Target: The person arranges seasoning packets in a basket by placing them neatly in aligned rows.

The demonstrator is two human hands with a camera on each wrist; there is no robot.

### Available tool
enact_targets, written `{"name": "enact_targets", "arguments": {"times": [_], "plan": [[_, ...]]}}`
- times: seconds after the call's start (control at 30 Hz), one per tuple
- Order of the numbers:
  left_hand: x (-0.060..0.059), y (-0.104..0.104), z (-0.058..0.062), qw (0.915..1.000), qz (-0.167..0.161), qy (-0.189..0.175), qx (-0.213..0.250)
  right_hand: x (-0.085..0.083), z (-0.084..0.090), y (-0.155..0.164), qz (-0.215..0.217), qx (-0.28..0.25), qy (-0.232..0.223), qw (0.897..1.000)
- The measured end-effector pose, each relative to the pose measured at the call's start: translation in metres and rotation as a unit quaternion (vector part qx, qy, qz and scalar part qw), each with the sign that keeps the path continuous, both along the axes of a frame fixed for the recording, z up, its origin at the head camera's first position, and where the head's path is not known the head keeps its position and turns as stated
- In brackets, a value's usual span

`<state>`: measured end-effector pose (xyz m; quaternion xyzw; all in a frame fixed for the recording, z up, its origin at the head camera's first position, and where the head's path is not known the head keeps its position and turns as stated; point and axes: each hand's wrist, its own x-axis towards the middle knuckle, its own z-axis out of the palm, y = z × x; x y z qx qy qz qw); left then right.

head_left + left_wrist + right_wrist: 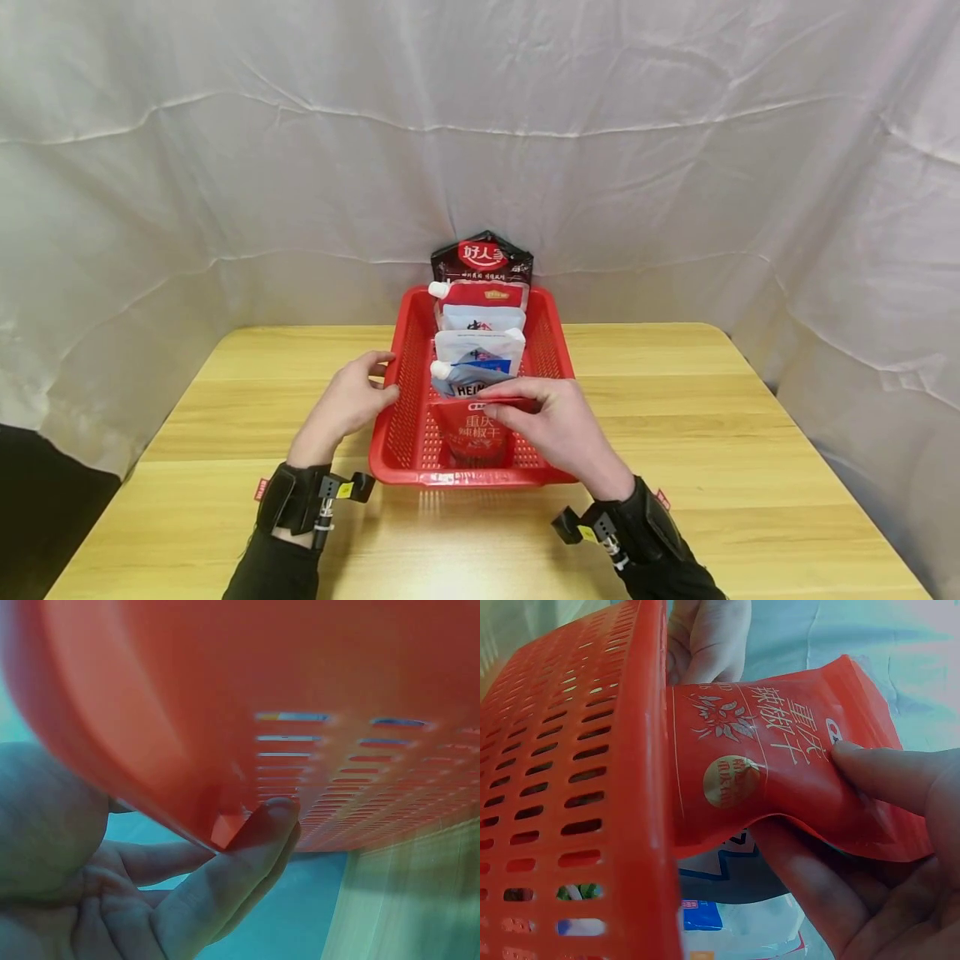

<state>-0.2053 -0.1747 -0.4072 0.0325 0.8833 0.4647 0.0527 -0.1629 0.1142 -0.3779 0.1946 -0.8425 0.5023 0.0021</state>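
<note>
My right hand (558, 421) pinches the upper part of a red pouch (477, 433) with Chinese lettering for dried chili. In the right wrist view, the thumb lies on the front of that pouch (780, 750) and the fingers are behind it. Its lower end is inside the red plastic basket (405, 475), at the near end. At the basket's left side, my left hand (352, 400) holds the rim. The left wrist view shows its fingers (240, 877) curled under the rim against the outer wall. Right behind the chili pouch stands a spouted Heinz pouch (450, 385).
Farther back in the basket, two pale pouches (480, 340), a red spouted pouch (472, 293) and a tall black packet (450, 265) stand in a row. The basket rests on a wooden table (660, 400). A grey curtain (480, 183) hangs behind and around it.
</note>
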Motion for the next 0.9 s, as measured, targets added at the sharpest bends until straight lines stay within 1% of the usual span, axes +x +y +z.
{"name": "enact_targets", "arguments": {"times": [0.23,0.4,0.6,0.7,0.77,0.83,0.9], "plan": [[-0.001,0.003,0.0,1.0,-0.005,-0.002,0.002,0.006,0.002,0.0,-0.038,0.015,0.024,0.999],[-0.003,0.005,0.0,1.0,-0.007,-0.003,0.004,0.011,0.006,0.001,-0.056,0.007,0.041,0.998],[-0.004,0.005,-0.001,0.9999,-0.009,-0.005,0.002,0.012,0.01,0.007,-0.062,-0.011,0.066,0.996],[-0.005,0.003,-0.002,0.9998,-0.015,0.006,-0.009,0.012,0.012,0.012,-0.063,-0.034,0.08,0.994],[-0.004,0.0,-0.002,0.9993,-0.019,0.019,-0.026,0.01,0.014,0.016,-0.065,-0.048,0.092,0.992],[-0.003,-0.003,-0.003,0.9979,-0.022,0.037,-0.049,0.008,0.016,0.021,-0.072,-0.065,0.104,0.99],[-0.002,-0.006,-0.003,0.9951,-0.015,0.059,-0.078,0.006,0.018,0.028,-0.086,-0.081,0.116,0.986]]}}
